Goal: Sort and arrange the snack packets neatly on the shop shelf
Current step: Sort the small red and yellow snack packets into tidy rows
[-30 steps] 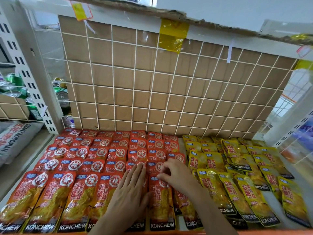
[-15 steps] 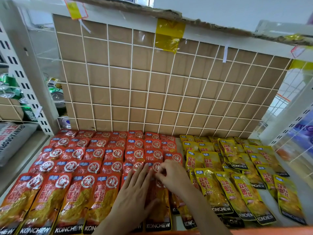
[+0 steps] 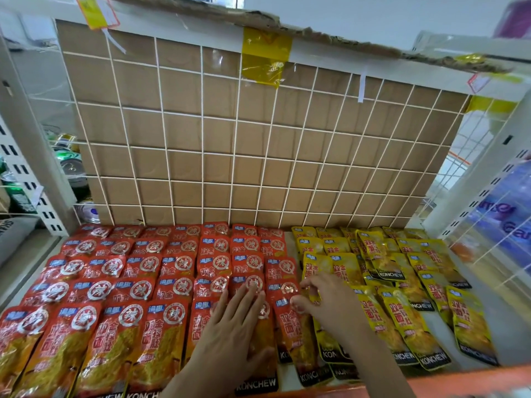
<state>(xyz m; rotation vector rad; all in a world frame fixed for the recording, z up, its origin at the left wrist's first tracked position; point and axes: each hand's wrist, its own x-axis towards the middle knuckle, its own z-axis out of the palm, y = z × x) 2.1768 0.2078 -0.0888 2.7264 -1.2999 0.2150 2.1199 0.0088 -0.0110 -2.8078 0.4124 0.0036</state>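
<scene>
Two blocks of snack packets are lying flat on the shelf (image 3: 514, 334). Red packets (image 3: 143, 282) are filling the space left of and beyond the fingers, and yellow packets (image 3: 402, 311) are spreading to the right of them.

Left hand (image 3: 230, 334): fingers (image 3: 247, 297) are stretching straight and released, pressing flat on a front-row red packet (image 3: 263, 369) and grasping nothing.

Right hand (image 3: 324, 303): fingers (image 3: 309, 282) are curling, the thumb pinching the top edge of the neighbouring red packet (image 3: 290, 331). That packet is lying just right of the left fingers, at the seam where red is meeting yellow.

Red rows are overlapping evenly like tiles. Yellow rows are sitting looser, several packets tilting across one another.

Beyond the fingertips, a white wire grid (image 3: 238, 150) backed with cardboard (image 3: 184, 133) is closing off the back of the shelf, with a strip of yellow tape (image 3: 265, 57) hanging at its top.

Far left of the fingers, drink cans (image 3: 69, 165) are showing behind an upright. Far right, a wire side panel (image 3: 488, 254) is fencing in the yellow packets.
</scene>
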